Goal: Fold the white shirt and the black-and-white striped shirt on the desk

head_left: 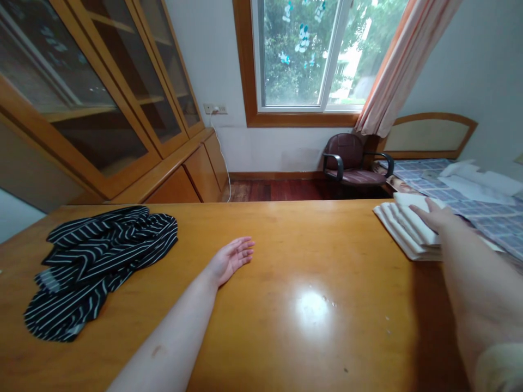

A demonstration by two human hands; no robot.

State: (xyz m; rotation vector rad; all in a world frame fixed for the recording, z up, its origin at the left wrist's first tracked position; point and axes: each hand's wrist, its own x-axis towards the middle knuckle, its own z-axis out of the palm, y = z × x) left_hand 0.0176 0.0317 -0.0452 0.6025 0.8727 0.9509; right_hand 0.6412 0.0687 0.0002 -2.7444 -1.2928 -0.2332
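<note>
A stack of folded white cloths lies at the right end of the wooden table. On top of that stack rests my right hand, its thumb and fingers spread rather than wrapped round anything. My left hand is over the middle of the table, palm partly turned up, fingers loosely bent and apart, with nothing in them. To its left a crumpled black garment with white stripes is heaped on the tabletop, away from both hands.
Beyond the table stand a dark red armchair and a bed with a blue checked cover, white sheets lying on it. A glass-fronted wooden cabinet rises at the left. A white cord hangs from the wall socket.
</note>
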